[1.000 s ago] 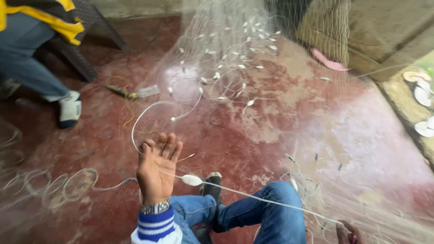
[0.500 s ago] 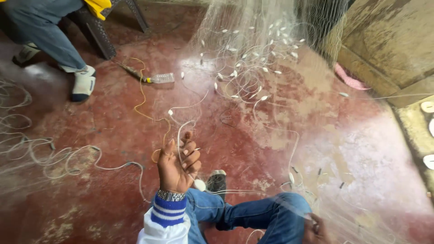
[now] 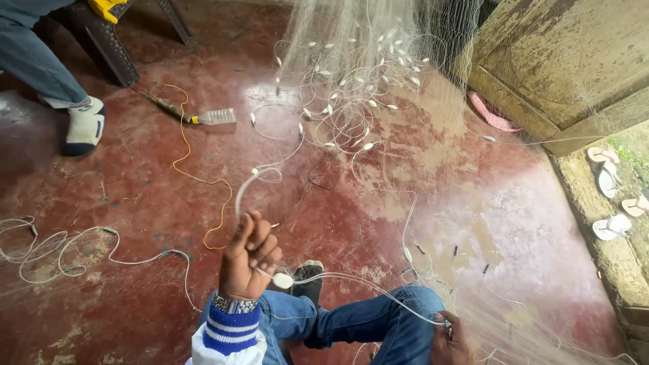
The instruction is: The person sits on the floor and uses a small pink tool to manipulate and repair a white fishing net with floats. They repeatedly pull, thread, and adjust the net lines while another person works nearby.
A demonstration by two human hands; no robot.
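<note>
The left hand (image 3: 249, 260) was raised over the red floor (image 3: 135, 203) with its fingers (image 3: 260, 240) curled together around a white cord (image 3: 351, 284), a small white oval float (image 3: 282, 280) hanging just below the palm. That cord ran across the person's jeans-clad knee (image 3: 405, 304) to the right hand (image 3: 449, 341) at the bottom edge of the view, whose fingers seemed pinched on it, though too little showed to tell for sure. Beyond lay a heaped fishing net (image 3: 365, 74) dotted with floats, with a clear plastic bottle (image 3: 215, 117) well apart to its left, near another person's white shoe (image 3: 84, 126).
</note>
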